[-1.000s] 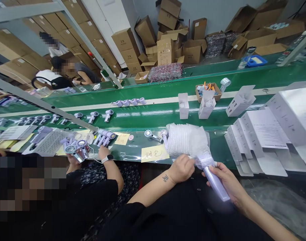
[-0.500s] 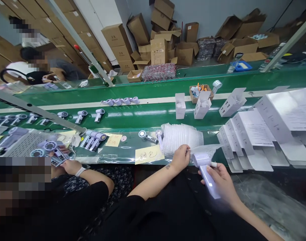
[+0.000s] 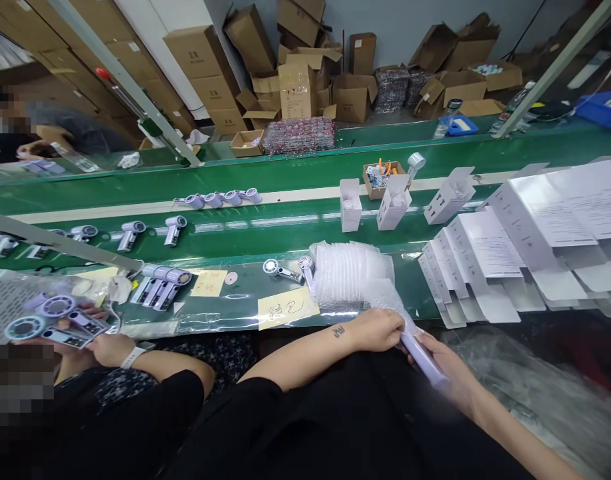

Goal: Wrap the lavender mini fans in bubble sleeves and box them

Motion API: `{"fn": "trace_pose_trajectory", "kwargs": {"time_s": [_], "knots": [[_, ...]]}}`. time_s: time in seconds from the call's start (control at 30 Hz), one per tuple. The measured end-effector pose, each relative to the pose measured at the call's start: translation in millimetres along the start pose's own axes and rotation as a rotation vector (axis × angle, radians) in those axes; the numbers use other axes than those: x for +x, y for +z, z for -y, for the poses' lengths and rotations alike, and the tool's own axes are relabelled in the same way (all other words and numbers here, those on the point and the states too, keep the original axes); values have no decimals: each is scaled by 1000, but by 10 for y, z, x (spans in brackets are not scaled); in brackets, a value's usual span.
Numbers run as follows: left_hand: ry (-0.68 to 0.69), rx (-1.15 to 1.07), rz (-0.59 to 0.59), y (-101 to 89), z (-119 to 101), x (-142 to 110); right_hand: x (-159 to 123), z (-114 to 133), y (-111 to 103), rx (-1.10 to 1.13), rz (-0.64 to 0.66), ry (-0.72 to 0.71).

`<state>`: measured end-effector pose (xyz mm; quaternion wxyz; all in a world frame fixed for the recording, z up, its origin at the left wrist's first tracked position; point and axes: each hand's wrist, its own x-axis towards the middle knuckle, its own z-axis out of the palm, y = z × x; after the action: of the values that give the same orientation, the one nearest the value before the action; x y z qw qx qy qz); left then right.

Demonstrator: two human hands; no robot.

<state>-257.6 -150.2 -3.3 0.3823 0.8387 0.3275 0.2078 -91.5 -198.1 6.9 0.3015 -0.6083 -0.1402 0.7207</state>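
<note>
Your right hand (image 3: 448,367) is closed around the handle of a purple fan (image 3: 425,363), just in front of you, by the near edge of the bench (image 3: 245,307). Your left hand (image 3: 380,328) grasps a bubble bag (image 3: 385,297) where it meets the handle; its fingertips are partly hidden.

For this fan, I judge the wrapping is about half done: its head end seems to be inside the bubble bag, while the handle is not yet covered. A blue fan (image 3: 283,271) and a small lilac fan (image 3: 307,270) lie without any wrap, the lilac one right beside the pile of bags (image 3: 348,273), which look flat and unused.

About the containers: on the green surface (image 3: 265,230) beyond the bench stand a left white box (image 3: 351,215), a middle white box (image 3: 394,210) and a right white box (image 3: 448,200), all with the flap up. Something pale and clear shows in their openings, perhaps bubble wrap, but I cannot tell what is deeper. Just behind the middle one, a small carton (image 3: 375,191) holds orange-handled things and bluish parts. To your right, many white boxes (image 3: 490,247) lie overlapping in a row; their inside does not show.
</note>
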Motion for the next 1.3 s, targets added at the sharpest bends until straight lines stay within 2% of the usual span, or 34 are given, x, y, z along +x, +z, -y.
{"fn": "trace_pose_trajectory", "kwargs": {"time_s": [0.13,0.2,0.27,0.33,0.4,0.5,0.57,0.7,0.8,0.87,0.97,1.03,1.07,1.13,1.17,1.2,1.23,1.3], "knots": [[-300,-530,202,-12,6,18,7,-32,-143,-77,-53,-8],[-489,-701,222,3,7,39,-9,-15,-238,-262,-119,-45],[-614,-725,182,6,-18,65,-72,67,-350,-542,-160,-141],[-641,-727,155,-10,-75,88,-187,217,-461,-815,-125,-263],[-618,-793,178,-45,-156,111,-331,404,-540,-982,-39,-324],[-614,-892,192,-127,-288,170,-526,647,-565,-1104,74,-368],[-607,-909,193,-196,-367,225,-620,752,-530,-1126,101,-466],[-592,-876,135,-355,-484,318,-773,885,-432,-1119,85,-600],[-535,-881,87,-517,-523,313,-870,996,-414,-1072,15,-682],[-436,-869,60,-651,-531,268,-898,1065,-425,-994,-5,-717],[-136,-724,-62,-804,-542,200,-855,1100,-383,-751,28,-716],[42,-543,-141,-797,-551,193,-780,1063,-270,-589,97,-700],[84,-464,-164,-755,-551,203,-736,1032,-198,-527,141,-691],[68,-388,-220,-627,-527,233,-648,966,-77,-409,193,-682],[30,-380,-276,-563,-500,243,-603,938,-53,-341,174,-691],[-16,-382,-353,-513,-464,245,-554,916,-67,-271,99,-722],[-69,-390,-440,-482,-421,238,-496,902,-118,-213,-34,-773],[-175,-426,-614,-483,-327,200,-338,894,-308,-216,-370,-826]]}}
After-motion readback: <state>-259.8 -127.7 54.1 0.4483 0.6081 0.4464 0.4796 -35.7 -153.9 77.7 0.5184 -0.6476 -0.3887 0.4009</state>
